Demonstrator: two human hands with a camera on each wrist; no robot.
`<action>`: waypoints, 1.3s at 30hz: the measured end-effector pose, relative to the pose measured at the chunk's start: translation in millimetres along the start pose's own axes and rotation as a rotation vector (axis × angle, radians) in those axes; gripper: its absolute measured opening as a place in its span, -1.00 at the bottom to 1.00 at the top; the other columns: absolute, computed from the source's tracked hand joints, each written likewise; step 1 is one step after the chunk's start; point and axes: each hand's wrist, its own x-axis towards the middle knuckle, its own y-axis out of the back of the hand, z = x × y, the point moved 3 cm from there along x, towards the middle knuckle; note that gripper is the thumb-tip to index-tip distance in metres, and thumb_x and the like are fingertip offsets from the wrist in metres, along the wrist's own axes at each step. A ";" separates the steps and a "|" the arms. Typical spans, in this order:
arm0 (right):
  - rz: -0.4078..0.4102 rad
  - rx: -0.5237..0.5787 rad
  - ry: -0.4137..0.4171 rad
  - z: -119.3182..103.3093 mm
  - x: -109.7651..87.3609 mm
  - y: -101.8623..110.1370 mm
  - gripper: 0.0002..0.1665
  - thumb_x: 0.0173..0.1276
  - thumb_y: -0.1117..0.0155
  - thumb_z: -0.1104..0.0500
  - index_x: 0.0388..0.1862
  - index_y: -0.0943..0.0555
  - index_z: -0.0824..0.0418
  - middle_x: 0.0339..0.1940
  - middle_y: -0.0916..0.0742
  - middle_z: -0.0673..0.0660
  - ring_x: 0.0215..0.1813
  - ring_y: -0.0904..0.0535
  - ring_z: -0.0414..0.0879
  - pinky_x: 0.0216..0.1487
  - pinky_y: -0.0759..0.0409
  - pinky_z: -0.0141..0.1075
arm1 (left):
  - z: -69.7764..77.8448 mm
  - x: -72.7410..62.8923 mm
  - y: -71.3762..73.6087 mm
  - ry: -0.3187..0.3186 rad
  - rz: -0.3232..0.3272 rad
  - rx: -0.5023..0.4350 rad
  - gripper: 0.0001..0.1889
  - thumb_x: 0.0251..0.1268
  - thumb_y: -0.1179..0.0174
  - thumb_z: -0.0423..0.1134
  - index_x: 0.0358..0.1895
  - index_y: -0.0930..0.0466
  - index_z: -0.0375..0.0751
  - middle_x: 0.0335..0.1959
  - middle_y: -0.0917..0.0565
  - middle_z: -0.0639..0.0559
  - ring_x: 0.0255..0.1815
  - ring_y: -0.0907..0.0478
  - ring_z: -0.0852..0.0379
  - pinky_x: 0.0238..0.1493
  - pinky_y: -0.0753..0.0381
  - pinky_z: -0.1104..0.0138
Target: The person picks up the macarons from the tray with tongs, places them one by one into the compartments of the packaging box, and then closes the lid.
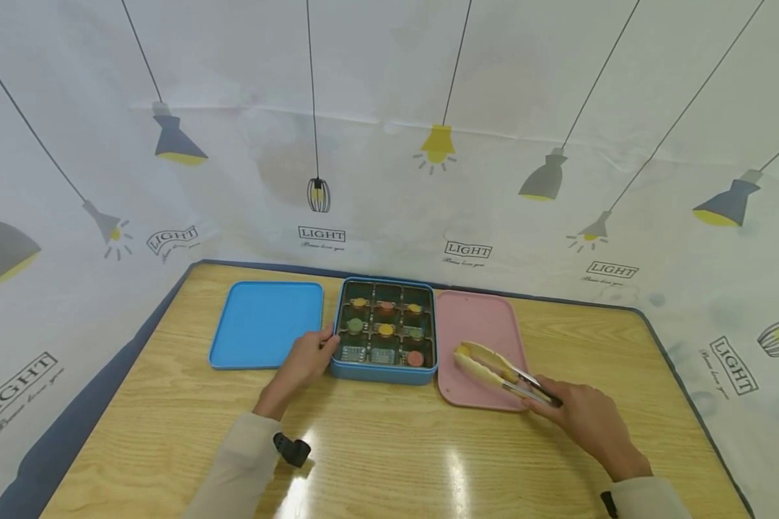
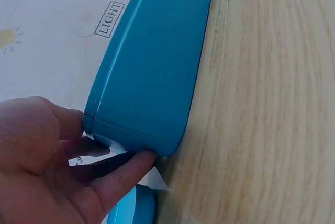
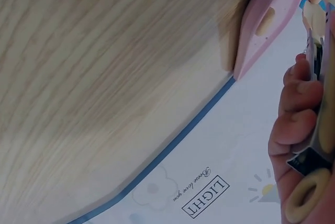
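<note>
A blue box (image 1: 384, 372) on the counter (image 1: 376, 447) holds small coloured pieces (image 1: 386, 329) in compartments. At the box's left rim, the left grip (image 1: 308, 355) clasps it. To the box's right, the right grip (image 1: 584, 417) is closed round tongs (image 1: 479, 372) above a pink tray (image 1: 480, 317); left of the box lies a blue lid (image 1: 266, 324).

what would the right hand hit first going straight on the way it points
Its cream-tipped metal tongs would probably meet the square blue box first; tilt is unclear, and if downward, the rectangular pink tray beneath comes sooner.
</note>
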 end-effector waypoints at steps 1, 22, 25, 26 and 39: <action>0.008 0.002 0.001 -1.1 0.6 0.6 -0.36 0.21 -0.41 -0.24 0.18 -0.70 0.08 -0.74 -0.40 -0.14 -0.66 -0.14 -0.27 -0.64 -0.12 -0.36 | -0.2 0.0 -0.1 0.002 -0.001 -0.001 -0.44 0.63 0.11 -0.11 0.52 -0.12 -0.31 -0.70 -0.32 0.03 -0.73 -0.12 0.17 -0.61 -0.27 0.33; 0.060 0.086 0.017 -36.4 24.8 9.6 -0.32 0.23 -0.40 -0.24 0.20 -0.67 0.14 -0.75 -0.30 -0.19 -0.66 -0.20 -0.30 -0.63 -0.21 -0.40 | -1.3 0.2 -0.1 0.017 -0.006 0.002 -0.44 0.63 0.12 -0.09 0.53 -0.11 -0.28 -0.71 -0.34 0.01 -0.76 -0.10 0.17 -0.63 -0.27 0.33; 0.060 0.097 0.027 -43.3 29.8 12.0 -0.34 0.25 -0.39 -0.24 0.20 -0.67 0.12 -0.74 -0.33 -0.19 -0.64 -0.22 -0.30 -0.61 -0.23 -0.39 | -0.9 0.5 0.0 0.006 -0.003 0.010 -0.44 0.63 0.12 -0.10 0.53 -0.12 -0.29 -0.70 -0.34 0.02 -0.76 -0.10 0.17 -0.62 -0.27 0.32; 0.062 0.099 0.034 -46.2 31.4 13.0 -0.34 0.25 -0.39 -0.23 0.20 -0.68 0.12 -0.74 -0.33 -0.19 -0.64 -0.22 -0.30 -0.61 -0.23 -0.38 | -1.1 0.6 -0.1 0.004 -0.004 0.012 -0.44 0.63 0.12 -0.10 0.53 -0.12 -0.28 -0.71 -0.34 0.02 -0.76 -0.10 0.17 -0.63 -0.27 0.32; 0.135 0.081 0.204 -79.1 52.0 8.4 -0.39 0.16 -0.48 -0.17 0.12 -0.72 0.13 -0.69 -0.46 -0.25 -0.66 -0.16 -0.41 -0.63 -0.21 -0.46 | 1.0 -3.1 0.6 -0.023 -0.005 -0.001 -0.44 0.63 0.12 -0.12 0.53 -0.10 -0.29 -0.70 -0.35 0.00 -0.79 -0.06 0.19 -0.65 -0.24 0.34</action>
